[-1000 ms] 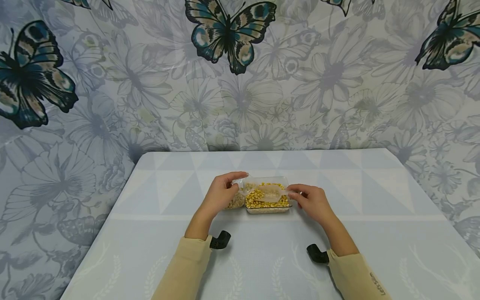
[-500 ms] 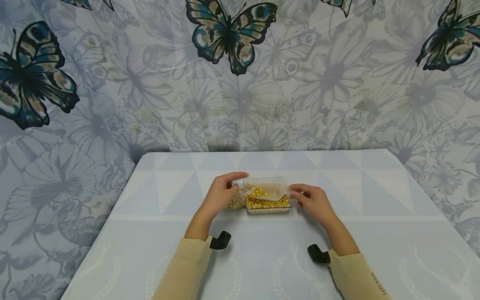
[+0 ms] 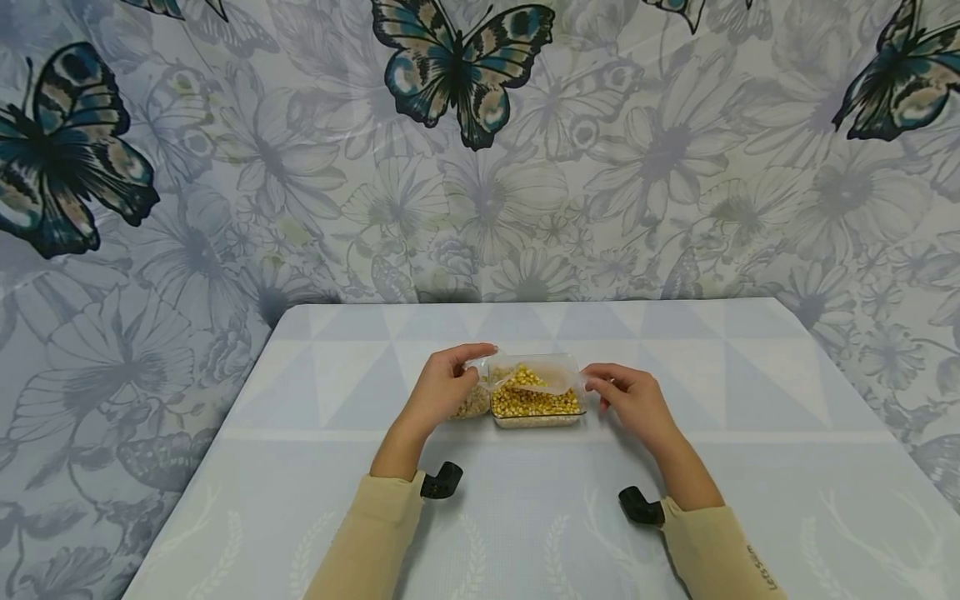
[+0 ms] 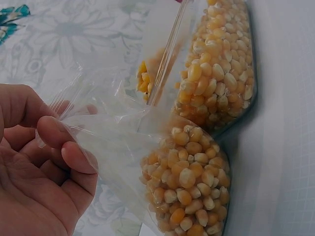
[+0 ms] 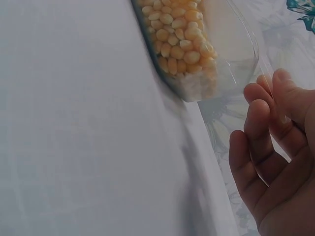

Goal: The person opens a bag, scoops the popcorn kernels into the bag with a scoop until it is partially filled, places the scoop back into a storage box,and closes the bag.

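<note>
My left hand (image 3: 444, 385) pinches the mouth of a clear zip bag (image 4: 118, 132), and yellow corn kernels (image 4: 187, 182) fill its bottom. Right beside the bag stands a clear rectangular container (image 3: 537, 422) that holds more corn kernels (image 4: 221, 64). Between thumb and fingers, my right hand (image 3: 627, 402) grips the thin clear handle of what looks like a translucent scoop (image 3: 553, 377). The scoop lies over the kernels at the back of the container, its far end towards the bag. How many kernels it carries is hard to tell.
The pale patterned table (image 3: 525, 517) runs beneath both forearms. A black wrist camera mount (image 3: 442, 481) juts from the left sleeve and another mount (image 3: 641, 506) from the right. Behind the table hangs a butterfly-print cloth (image 3: 480, 208).
My right hand has shifted slightly to the right, and the scoop has moved towards the container's back, uncovering more kernels in front. My left hand stays on the bag.
</note>
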The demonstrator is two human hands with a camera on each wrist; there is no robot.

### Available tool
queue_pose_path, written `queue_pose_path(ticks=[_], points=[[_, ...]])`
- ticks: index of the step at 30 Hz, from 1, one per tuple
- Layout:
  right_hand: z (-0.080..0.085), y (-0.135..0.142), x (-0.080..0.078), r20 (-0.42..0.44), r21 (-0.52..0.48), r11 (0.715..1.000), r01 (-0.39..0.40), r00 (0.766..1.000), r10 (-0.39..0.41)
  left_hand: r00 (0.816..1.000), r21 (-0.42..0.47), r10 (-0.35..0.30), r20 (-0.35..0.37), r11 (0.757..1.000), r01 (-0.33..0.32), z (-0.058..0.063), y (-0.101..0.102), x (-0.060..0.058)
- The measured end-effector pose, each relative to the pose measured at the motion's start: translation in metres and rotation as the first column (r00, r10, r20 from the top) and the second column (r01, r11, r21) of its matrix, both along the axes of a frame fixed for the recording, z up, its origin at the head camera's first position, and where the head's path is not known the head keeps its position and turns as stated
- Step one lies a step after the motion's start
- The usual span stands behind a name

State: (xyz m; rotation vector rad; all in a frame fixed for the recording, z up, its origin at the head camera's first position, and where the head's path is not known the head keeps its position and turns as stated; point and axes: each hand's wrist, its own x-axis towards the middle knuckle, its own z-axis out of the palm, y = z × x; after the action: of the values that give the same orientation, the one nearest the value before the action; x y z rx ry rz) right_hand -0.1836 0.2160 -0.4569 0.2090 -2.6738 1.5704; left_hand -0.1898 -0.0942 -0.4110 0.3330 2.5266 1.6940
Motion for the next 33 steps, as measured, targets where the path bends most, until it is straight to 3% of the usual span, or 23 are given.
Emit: queue_pose_path(ticks=[20,33], points=[[0.015,0.007,0.001,-0.069,-0.019,0.994,0.107,0.992,-0.108,1.0,0.001,-0.002,0.001,1.0,0.002,0.0,0.0,0.0],[0.027,0.009,0.004,-0.203,-0.027,0.993,0.117,0.972,-0.121,1.0,-0.004,-0.012,-0.001,1.0,0.012,-0.001,0.0,0.0]])
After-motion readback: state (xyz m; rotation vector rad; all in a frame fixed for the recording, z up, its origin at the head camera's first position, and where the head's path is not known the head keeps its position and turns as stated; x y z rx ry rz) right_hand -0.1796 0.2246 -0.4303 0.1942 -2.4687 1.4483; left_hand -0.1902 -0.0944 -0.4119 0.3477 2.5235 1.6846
